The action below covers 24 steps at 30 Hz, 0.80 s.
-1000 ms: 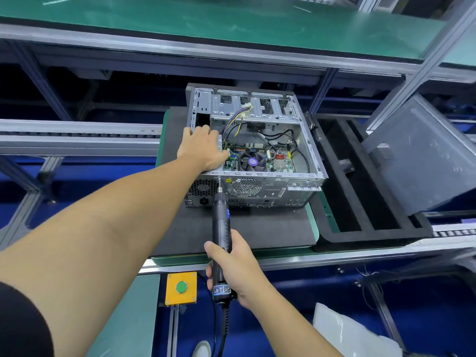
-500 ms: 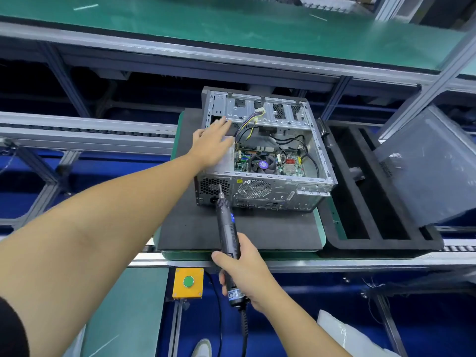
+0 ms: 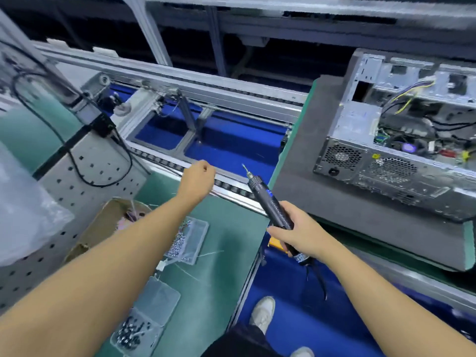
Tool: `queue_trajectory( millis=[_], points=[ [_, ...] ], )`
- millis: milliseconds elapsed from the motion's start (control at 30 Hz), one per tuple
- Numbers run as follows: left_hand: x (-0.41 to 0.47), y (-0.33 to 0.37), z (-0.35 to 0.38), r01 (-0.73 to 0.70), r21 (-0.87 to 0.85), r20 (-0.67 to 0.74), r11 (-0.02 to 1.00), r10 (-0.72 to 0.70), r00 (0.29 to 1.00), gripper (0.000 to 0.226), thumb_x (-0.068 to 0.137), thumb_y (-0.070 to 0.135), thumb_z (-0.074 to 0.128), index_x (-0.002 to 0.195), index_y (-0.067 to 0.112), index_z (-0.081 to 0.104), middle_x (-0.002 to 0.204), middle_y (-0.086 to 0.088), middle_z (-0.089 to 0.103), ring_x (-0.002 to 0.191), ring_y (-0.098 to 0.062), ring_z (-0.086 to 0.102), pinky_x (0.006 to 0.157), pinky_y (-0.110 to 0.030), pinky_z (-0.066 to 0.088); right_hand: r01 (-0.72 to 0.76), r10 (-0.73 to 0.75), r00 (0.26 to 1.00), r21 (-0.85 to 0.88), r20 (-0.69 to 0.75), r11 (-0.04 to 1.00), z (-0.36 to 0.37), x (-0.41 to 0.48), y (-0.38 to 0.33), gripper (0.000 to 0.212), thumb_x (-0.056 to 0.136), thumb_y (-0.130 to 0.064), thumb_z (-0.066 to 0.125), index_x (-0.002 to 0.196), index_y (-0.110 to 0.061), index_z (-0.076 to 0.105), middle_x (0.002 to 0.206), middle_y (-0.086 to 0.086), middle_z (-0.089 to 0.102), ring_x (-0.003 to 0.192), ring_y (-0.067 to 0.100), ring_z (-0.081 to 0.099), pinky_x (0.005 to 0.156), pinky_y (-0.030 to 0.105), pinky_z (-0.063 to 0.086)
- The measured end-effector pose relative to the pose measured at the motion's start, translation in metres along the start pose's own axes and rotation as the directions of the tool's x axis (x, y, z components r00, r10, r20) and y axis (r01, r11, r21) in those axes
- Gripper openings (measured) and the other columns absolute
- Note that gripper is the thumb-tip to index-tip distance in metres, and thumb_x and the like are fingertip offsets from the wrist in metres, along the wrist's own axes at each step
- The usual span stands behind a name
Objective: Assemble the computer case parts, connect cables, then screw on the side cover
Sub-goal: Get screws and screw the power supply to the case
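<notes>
Green bench (image 3: 226,243) holds 2 clear screw boxes (image 3: 201,228); left hand (image 3: 197,180) fisted, right hand (image 3: 301,235) grips 1 screwdriver (image 3: 273,207).

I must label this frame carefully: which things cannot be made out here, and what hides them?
Head view, left hand: seen from the back; its curled fingers hide whether it holds anything.
Head view, open grey metal computer case: cut off by the right edge.
Head view, black electric screwdriver in the right hand: bit tip too small and blurred.
Head view, clear plastic tray: screw type too small.
</notes>
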<state>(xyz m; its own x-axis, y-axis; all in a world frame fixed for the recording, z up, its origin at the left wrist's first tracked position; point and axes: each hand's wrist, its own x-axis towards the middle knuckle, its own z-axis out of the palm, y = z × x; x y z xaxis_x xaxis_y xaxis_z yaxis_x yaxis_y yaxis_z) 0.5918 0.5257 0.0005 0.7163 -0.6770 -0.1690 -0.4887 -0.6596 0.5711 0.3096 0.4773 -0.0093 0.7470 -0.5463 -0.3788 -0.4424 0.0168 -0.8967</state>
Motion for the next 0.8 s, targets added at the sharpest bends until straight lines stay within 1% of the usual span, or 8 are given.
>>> queue_trajectory(
  millis=[100,200,267,367,433,533,667,800],
  points=[
    [-0.03,-0.055,0.002,0.16,0.249,0.145,0.955,-0.2,0.969,0.023,0.091,0.007,0.046,0.084,-0.003,0.065,0.073,-0.02,0.067,0.071,-0.033,0.068,0.056,-0.035,0.054,-0.006,0.009,0.999,-0.05,0.045,0.999,0.019,0.013,-0.002,0.045,0.091,-0.022,0.072,0.127,-0.033,0.048,0.06,-0.005,0.059,0.049,0.018,0.056,0.052,0.036,0.055],
    [-0.051,-0.1,0.013,0.201,0.399,0.164,0.894,-0.286,0.944,0.022,0.092,0.001,0.047,0.1,-0.004,0.067,0.101,-0.021,0.07,0.099,-0.033,0.066,0.088,-0.033,0.05,-0.032,0.036,0.997,-0.057,0.075,0.998,0.031,0.022,-0.004,0.049,0.091,-0.022,0.071,0.132,-0.033,0.047,0.063,0.005,0.059,0.047,0.019,0.056,0.053,0.037,0.056],
    [-0.056,-0.125,0.019,0.267,0.381,0.124,0.885,-0.335,0.934,0.025,0.092,-0.001,0.045,0.104,-0.003,0.066,0.109,-0.022,0.068,0.103,-0.036,0.063,0.091,-0.038,0.049,-0.042,0.046,0.996,-0.05,0.076,0.998,0.035,0.025,-0.003,0.047,0.091,-0.021,0.072,0.131,-0.028,0.049,0.065,0.007,0.058,0.048,0.02,0.056,0.053,0.038,0.055],
    [-0.052,-0.149,0.026,0.303,0.312,0.078,0.9,-0.342,0.936,0.026,0.096,0.004,0.041,0.103,-0.003,0.065,0.102,-0.024,0.065,0.1,-0.038,0.062,0.081,-0.037,0.044,-0.054,0.057,0.995,-0.049,0.076,0.997,0.039,0.03,-0.001,0.043,0.092,-0.02,0.072,0.128,-0.021,0.05,0.069,0.01,0.054,0.049,0.021,0.054,0.053,0.04,0.055],
    [-0.049,-0.155,0.032,0.292,0.329,0.109,0.898,-0.343,0.933,0.024,0.098,0.004,0.044,0.108,0.0,0.065,0.096,-0.02,0.066,0.104,-0.036,0.063,0.084,-0.038,0.046,-0.069,0.072,0.994,-0.035,0.077,0.997,0.041,0.032,0.001,0.042,0.092,-0.019,0.071,0.128,-0.02,0.049,0.069,0.012,0.053,0.051,0.023,0.053,0.053,0.041,0.054],
    [-0.045,-0.16,0.041,0.284,0.313,0.149,0.906,-0.342,0.928,0.029,0.096,0.003,0.044,0.115,0.008,0.066,0.109,-0.017,0.068,0.101,-0.03,0.066,0.083,-0.037,0.05,-0.093,0.092,0.993,0.001,0.075,0.996,0.044,0.035,0.003,0.042,0.093,-0.018,0.071,0.129,-0.022,0.049,0.07,0.013,0.054,0.053,0.021,0.054,0.053,0.038,0.054],
    [-0.035,-0.179,0.051,0.27,0.216,0.215,0.939,-0.315,0.925,0.027,0.088,-0.001,0.047,0.096,0.007,0.071,0.091,-0.017,0.071,0.073,-0.018,0.059,0.064,-0.027,0.042,-0.111,0.108,0.991,0.041,0.074,0.993,0.044,0.037,0.007,0.044,0.094,-0.019,0.07,0.131,-0.026,0.048,0.071,0.011,0.055,0.052,0.018,0.055,0.052,0.033,0.053],
    [-0.032,-0.19,0.054,0.191,0.232,0.254,0.954,-0.249,0.935,0.024,0.086,-0.003,0.048,0.082,0.006,0.069,0.078,-0.017,0.065,0.064,-0.016,0.047,0.061,-0.027,0.032,-0.114,0.11,0.992,0.067,0.059,0.991,0.044,0.04,0.006,0.04,0.095,-0.018,0.07,0.128,-0.027,0.05,0.07,0.009,0.055,0.052,0.019,0.055,0.051,0.034,0.053]
  ],
)
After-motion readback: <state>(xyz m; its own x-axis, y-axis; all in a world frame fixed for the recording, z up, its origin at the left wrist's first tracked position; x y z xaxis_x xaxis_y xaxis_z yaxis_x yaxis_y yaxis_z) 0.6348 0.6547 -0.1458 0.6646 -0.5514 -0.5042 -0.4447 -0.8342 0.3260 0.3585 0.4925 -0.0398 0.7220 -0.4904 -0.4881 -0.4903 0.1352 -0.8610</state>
